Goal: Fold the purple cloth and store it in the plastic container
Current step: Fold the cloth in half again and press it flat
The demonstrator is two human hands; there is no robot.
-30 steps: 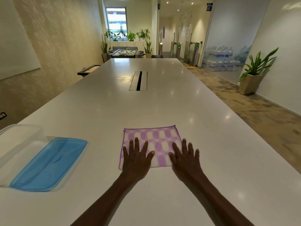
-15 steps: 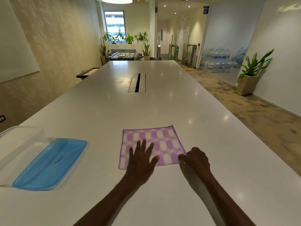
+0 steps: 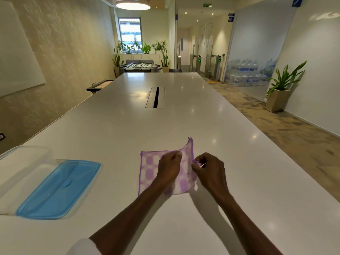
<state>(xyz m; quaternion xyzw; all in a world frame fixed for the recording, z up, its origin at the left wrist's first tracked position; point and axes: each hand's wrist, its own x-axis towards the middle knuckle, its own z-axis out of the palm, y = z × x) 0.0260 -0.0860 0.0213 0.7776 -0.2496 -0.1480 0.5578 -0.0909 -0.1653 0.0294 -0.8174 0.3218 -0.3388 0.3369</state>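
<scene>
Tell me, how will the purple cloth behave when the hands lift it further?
The purple cloth is probably floppy: its right edge curls up where the right hand pinches it. It seems light and thin, so it should drape. The left hand is closed on its middle, so it may not slide on the table.

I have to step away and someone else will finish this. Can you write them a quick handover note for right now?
Left hand: closed, pinching the purple cloth near its middle.
Right hand: grip shut on the cloth's right edge, which is lifted off the white table.
Clear plastic container: open, at far left. Blue lid lies beside it.
Done: cloth already looks folded smaller.
Left: complete this fold, place cloth in container.
</scene>
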